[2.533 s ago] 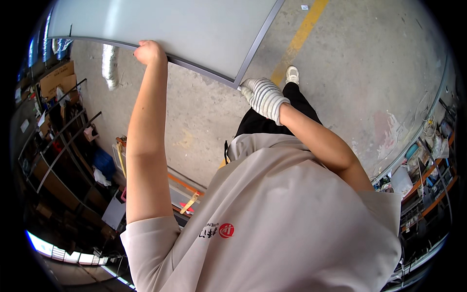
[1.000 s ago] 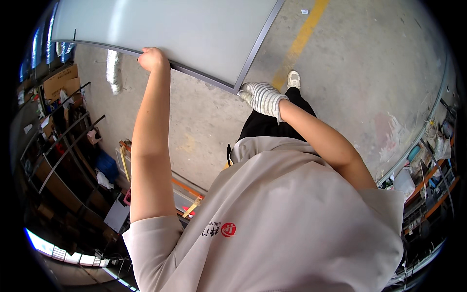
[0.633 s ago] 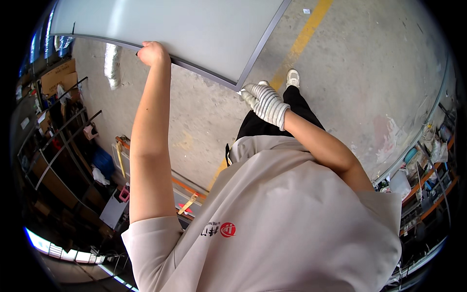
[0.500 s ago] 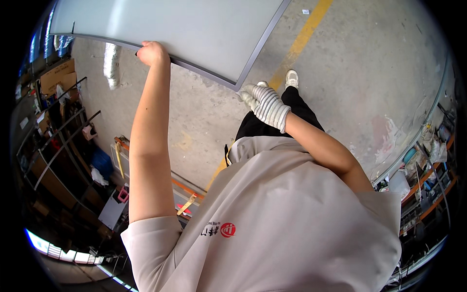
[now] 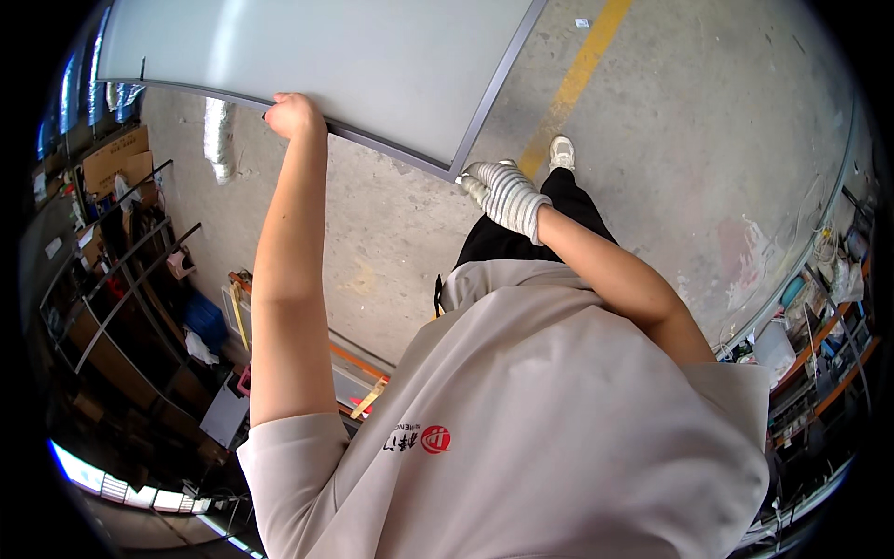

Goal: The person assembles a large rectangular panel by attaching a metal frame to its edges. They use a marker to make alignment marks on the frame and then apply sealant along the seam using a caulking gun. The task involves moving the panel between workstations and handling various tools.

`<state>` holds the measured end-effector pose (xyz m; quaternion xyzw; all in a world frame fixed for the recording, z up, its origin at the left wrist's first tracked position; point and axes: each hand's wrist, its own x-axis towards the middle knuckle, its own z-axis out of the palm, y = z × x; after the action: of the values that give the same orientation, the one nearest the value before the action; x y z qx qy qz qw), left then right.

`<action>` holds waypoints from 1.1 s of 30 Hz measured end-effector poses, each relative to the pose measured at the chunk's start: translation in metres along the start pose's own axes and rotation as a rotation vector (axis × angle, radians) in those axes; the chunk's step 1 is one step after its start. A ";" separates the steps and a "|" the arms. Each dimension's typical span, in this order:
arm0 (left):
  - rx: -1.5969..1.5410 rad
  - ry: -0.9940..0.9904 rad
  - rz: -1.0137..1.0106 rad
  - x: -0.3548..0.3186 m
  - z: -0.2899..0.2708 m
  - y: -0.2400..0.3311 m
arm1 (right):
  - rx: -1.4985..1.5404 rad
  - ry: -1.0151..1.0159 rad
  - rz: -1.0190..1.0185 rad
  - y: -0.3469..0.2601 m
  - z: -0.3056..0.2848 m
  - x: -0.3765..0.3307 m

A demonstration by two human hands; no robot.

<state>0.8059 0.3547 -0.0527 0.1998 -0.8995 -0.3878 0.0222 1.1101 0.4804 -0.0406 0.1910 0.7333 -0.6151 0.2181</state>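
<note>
Pale grey and smooth-faced, the large flat panel [image 5: 335,65] with a dark metal frame fills the upper left of the head view and extends away from the fingers toward the top edge of the picture. The left hand [image 5: 294,115], bare, is closed over the panel's near long edge; its fingers curl around the frame rail, with the panel face lying just beyond the knuckles and the concrete floor [image 5: 708,140] below them. The right hand [image 5: 501,189] wears a white knitted glove and sits at the panel's near corner, where the long rail meets the short one; the gloved fingers are bent and touch the underside of that corner, but how firmly they grip cannot be told from this angle. The two hands are well apart along the same edge. Beyond the gloved fingertips a yellow floor line [image 5: 575,82] runs away across the concrete, and a white shoe [image 5: 561,152] stands just beside it, close to the right hand. To the outer side of the left fingers, well apart from them, dark storage racks [image 5: 121,279] hold cardboard boxes and mixed goods. A silver flexible duct [image 5: 220,140] lies near the left hand, on its outer side.
</note>
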 end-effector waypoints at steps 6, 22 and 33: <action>0.124 0.079 -0.021 -0.003 0.002 0.001 | -0.142 0.197 -0.109 -0.005 0.007 -0.007; 0.112 0.038 -0.049 -0.020 -0.004 0.016 | -0.004 0.110 -0.107 -0.002 -0.001 -0.006; 0.129 0.054 -0.042 -0.018 -0.005 0.016 | -0.122 0.150 -0.027 -0.018 0.003 -0.015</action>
<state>0.8179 0.3679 -0.0364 0.2301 -0.9172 -0.3242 0.0252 1.1127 0.4739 -0.0183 0.2129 0.7860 -0.5563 0.1654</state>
